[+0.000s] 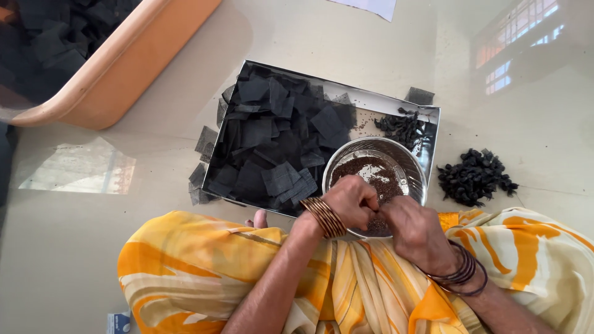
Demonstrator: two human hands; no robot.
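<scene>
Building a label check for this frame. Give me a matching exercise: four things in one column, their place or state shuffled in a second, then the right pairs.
Things:
1. metal bowl
2. black cloth squares
3. orange tub
4. loose pile of small dark bundles

Places or states:
A. on the bare floor, right of the tray
B. top left, partly out of frame
C. heaped in the shallow metal tray
D. holds dark brown seeds, under both hands

Pairs: 1-D, 2-C, 3-B, 4-A

The left hand and right hand meet fingertip to fingertip over the bowl's near rim.
</scene>
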